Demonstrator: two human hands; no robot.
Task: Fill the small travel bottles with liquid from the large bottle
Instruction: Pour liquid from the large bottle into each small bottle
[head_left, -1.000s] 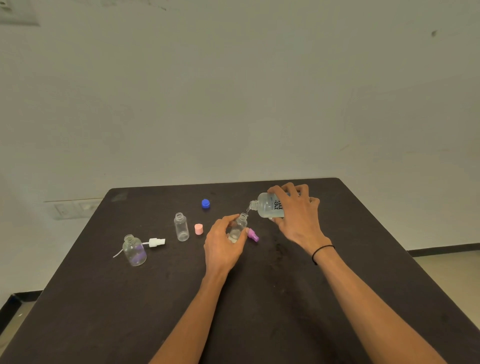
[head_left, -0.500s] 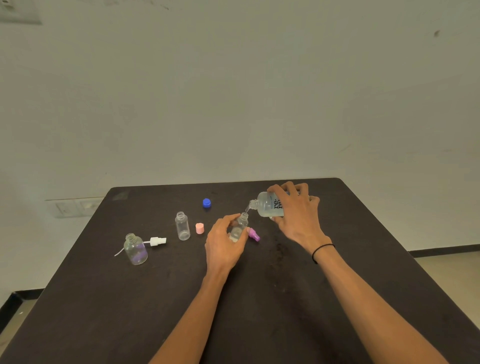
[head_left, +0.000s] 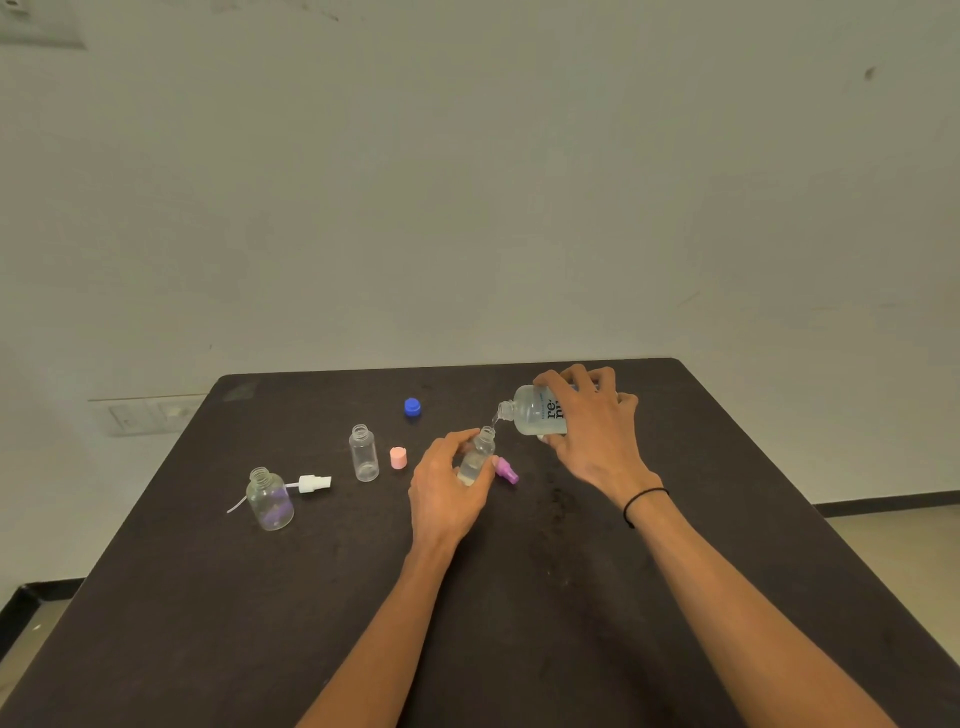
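Unmoved right hand (head_left: 592, 431) fingers (head_left: 553, 382) around large bottle (head_left: 535, 413)

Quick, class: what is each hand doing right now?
Left hand: grips the small bottle.
Right hand: grips the tilted large bottle.

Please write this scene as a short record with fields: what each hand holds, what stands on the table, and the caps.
left hand: grips small bottle, partly filled
right hand: holds large bottle tilted, pouring into small bottle
open bottles standing: cylindrical bottle; round bottle
loose caps: blue cap; pink cap; purple cap; white sprayer
surface: dark table
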